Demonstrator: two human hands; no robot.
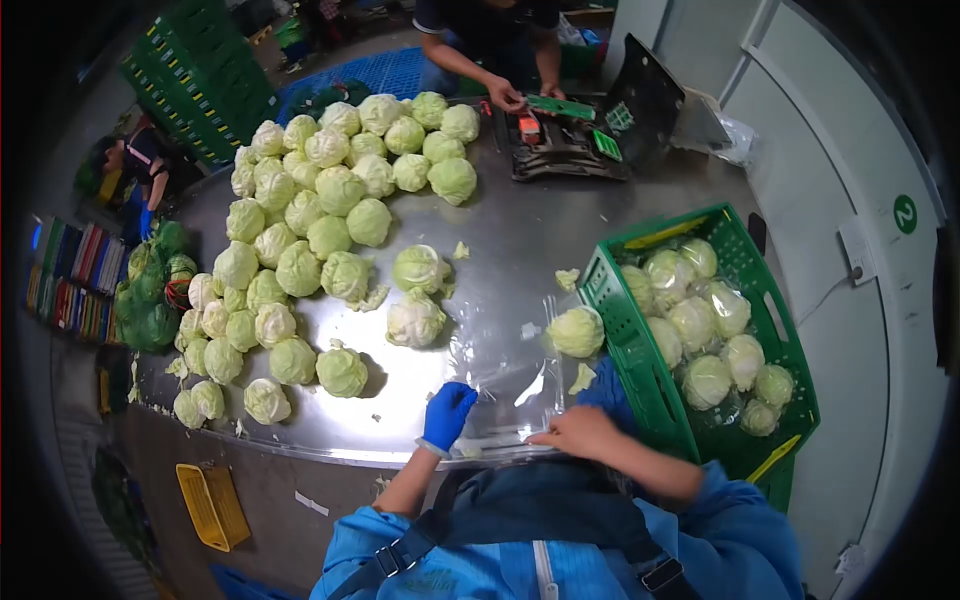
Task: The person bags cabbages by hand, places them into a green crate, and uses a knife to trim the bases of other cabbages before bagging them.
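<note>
Clear plastic wrap lies flat at the near table edge, pinned by the gloved left hand and bare right hand, neither gripping anything, apparently being spread so the cabbage just beyond, beside the green crate, needs rolling onto it.

A cabbage is sitting just beyond the right hand, the crate lying right of it, the cabbage heap spreading beyond the left hand.
</note>
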